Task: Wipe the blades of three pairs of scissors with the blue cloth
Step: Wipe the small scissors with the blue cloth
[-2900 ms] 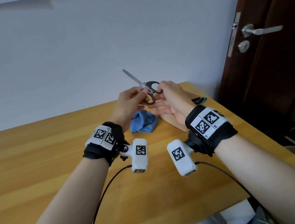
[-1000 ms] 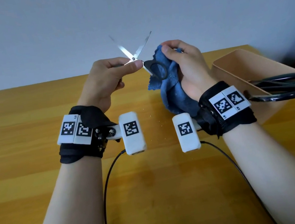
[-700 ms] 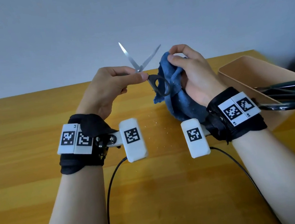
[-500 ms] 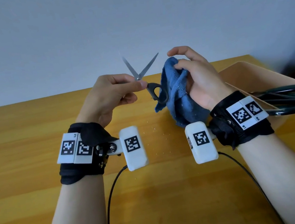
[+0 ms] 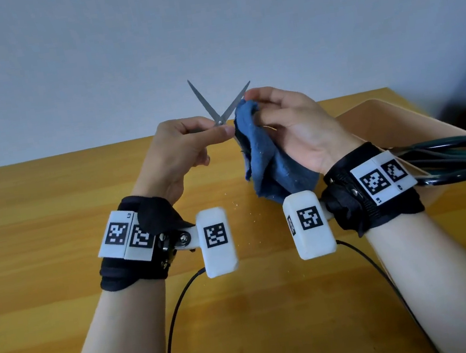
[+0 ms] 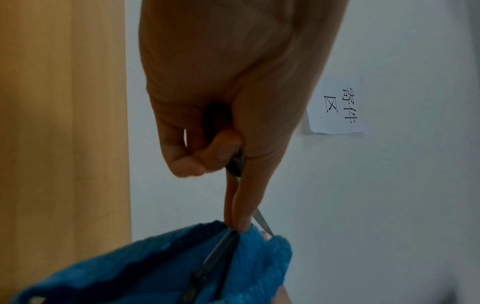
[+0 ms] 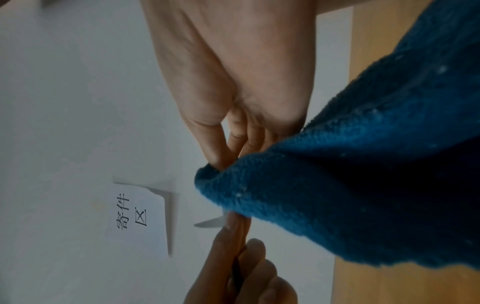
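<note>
A small pair of scissors (image 5: 210,108) with silver blades stands open in a V above the table. My left hand (image 5: 188,143) pinches it by one handle just below the pivot; the left wrist view shows the left hand (image 6: 233,185) curled around the dark handle. My right hand (image 5: 287,121) holds the blue cloth (image 5: 265,157) bunched in its fingers and presses its top edge against the right blade. The other handle is hidden behind the cloth. In the right wrist view the blue cloth (image 7: 350,185) drapes from the right hand (image 7: 233,144), with a blade tip (image 7: 210,223) showing.
A tan open box (image 5: 391,121) stands on the wooden table (image 5: 39,233) at the right, with dark-handled larger scissors (image 5: 451,163) sticking out over its near edge. Camera cables (image 5: 174,319) run from both wrists toward me. A paper sign (image 6: 337,107) hangs on the wall.
The right hand has brought the cloth up from beside the handle to the right blade. Earlier the scissors were opened and the cloth picked up from the table.
</note>
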The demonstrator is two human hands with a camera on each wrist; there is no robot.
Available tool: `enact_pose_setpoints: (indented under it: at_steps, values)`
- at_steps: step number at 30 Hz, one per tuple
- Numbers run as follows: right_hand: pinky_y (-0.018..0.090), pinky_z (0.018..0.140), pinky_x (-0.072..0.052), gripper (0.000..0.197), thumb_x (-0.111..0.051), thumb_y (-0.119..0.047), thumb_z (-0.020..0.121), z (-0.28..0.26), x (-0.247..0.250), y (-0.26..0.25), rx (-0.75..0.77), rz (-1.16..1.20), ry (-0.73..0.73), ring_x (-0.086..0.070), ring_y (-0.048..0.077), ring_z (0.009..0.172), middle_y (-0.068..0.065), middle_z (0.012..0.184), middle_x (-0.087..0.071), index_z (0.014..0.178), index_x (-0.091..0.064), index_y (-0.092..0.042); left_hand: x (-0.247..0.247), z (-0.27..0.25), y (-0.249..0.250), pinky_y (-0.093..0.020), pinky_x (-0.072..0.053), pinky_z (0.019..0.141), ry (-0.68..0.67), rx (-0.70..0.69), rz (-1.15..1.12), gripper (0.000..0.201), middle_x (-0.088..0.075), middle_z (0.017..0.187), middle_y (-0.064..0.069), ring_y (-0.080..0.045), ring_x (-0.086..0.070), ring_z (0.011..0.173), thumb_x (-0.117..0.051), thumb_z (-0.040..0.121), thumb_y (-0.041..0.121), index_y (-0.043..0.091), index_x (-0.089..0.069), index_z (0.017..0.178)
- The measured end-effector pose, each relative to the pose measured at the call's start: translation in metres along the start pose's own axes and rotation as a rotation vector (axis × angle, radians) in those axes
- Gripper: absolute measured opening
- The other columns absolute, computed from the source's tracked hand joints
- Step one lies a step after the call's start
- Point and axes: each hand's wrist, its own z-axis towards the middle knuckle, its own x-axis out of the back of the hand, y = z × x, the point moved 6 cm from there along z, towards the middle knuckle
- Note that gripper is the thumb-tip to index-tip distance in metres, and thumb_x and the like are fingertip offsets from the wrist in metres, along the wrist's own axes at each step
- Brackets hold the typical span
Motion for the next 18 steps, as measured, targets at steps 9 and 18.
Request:
enact_pose_setpoints:
  at_steps: [9, 18]
  values:
    - [0.035, 0.074, -0.059, 0.033, -0.076, 0.001, 0.08, -0.002, -0.001, -0.005, -0.002, -0.073, 0.034, -0.068, 0.03, 0.087, 0.019, 0.1, -0.069, 0.107, -0.057, -0.002, -0.021, 0.007, 0.004, -0.034, -0.038, 0.065, -0.027, -0.041, 0.037, 0.027, -0.065, 0.066, 0.003, -0.011, -0.037, 0.049, -0.073, 0.087, 0.008, 0.022, -0.075, 0.064]
    - [0.028, 0.062, -0.056, 0.025, -0.069, 0.005, 0.084, 0.0, 0.014, -0.014, 0.051, -0.057, 0.152, -0.068, 0.017, 0.069, 0.01, 0.083, -0.067, 0.103, -0.056, -0.006, -0.031, 0.017, 0.008, -0.032, -0.038, 0.062, -0.036, -0.068, 0.04, 0.01, -0.065, 0.079, -0.01, -0.011, -0.038, 0.05, -0.076, 0.086, 0.012, 0.009, -0.075, 0.076]
